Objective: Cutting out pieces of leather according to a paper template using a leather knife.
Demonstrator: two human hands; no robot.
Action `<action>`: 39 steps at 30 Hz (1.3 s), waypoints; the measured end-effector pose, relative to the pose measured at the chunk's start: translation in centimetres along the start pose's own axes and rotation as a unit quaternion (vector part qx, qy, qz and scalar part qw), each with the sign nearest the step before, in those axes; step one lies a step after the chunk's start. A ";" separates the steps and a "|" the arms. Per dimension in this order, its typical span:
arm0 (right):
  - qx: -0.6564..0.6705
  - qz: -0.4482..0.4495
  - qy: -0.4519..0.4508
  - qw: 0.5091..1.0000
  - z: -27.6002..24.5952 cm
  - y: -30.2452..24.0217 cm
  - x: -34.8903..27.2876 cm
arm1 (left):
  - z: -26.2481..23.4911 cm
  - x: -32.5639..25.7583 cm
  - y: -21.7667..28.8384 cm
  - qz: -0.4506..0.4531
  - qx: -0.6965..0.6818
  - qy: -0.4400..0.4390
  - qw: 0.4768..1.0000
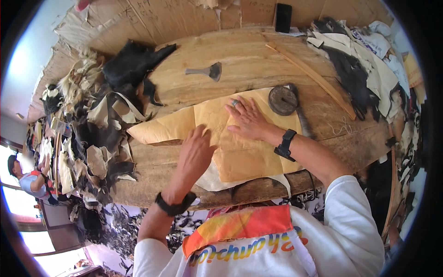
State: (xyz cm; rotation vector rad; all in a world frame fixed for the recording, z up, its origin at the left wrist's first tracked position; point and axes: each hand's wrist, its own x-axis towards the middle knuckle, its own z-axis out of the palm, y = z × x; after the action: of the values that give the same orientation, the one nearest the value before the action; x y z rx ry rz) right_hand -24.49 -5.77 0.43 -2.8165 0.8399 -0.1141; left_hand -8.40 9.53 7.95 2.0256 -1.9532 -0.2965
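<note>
A tan sheet of leather-like material (pixel 240 154) lies spread on a wooden work table (pixel 240 55). My left hand (pixel 196 154) rests flat on the sheet's left part, fingers together. On the upper middle of the sheet my right hand (pixel 249 119) presses down with fingers spread; it wears a ring. Both wrists carry black bands. Neither hand holds anything. A round dark weight (pixel 282 100) sits just right of my right hand on the sheet's edge.
A metal scraper-like tool (pixel 205 71) lies beyond the sheet. A long wooden stick (pixel 309 76) crosses the table's right side. Heaps of black and pale scraps (pixel 92 124) cover the left; more scraps (pixel 360 60) lie at right. A person (pixel 27 177) sits far left.
</note>
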 end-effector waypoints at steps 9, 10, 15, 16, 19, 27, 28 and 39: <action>-0.020 -0.043 0.084 0.995 0.2 0.9 -0.3 | 6.1 0.7 -1.2 0.056 0.099 -0.087 0.990; 0.013 -0.061 0.068 0.996 -1.3 1.3 -0.3 | 6.2 0.7 -1.3 0.063 0.106 -0.075 0.989; -0.059 0.030 0.135 0.989 -5.8 6.5 -2.9 | 6.3 0.8 -1.8 0.084 0.122 -0.034 0.988; -0.134 0.100 0.085 0.982 -6.0 7.3 -3.7 | 6.5 0.9 -2.0 0.093 0.134 -0.025 0.986; -0.045 0.151 0.050 0.986 -6.0 9.4 -4.5 | 6.4 1.0 -1.9 0.098 0.146 -0.029 0.984; -0.031 0.154 0.061 0.986 -5.7 9.5 -4.0 | 6.6 0.6 -1.8 0.098 0.155 -0.029 0.983; -0.035 0.138 0.072 0.987 -6.0 9.1 -4.2 | 6.5 0.6 -1.6 0.095 0.150 -0.034 0.983; 0.037 -0.011 0.036 0.999 -6.7 1.9 -4.2 | 6.3 0.6 -1.5 0.088 0.123 -0.027 0.988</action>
State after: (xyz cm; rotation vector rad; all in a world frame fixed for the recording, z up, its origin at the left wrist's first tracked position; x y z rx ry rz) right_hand -29.88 -6.12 6.52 -2.7673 0.8019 -0.2456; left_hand -9.22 8.44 1.63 1.9870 -2.2828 -0.0712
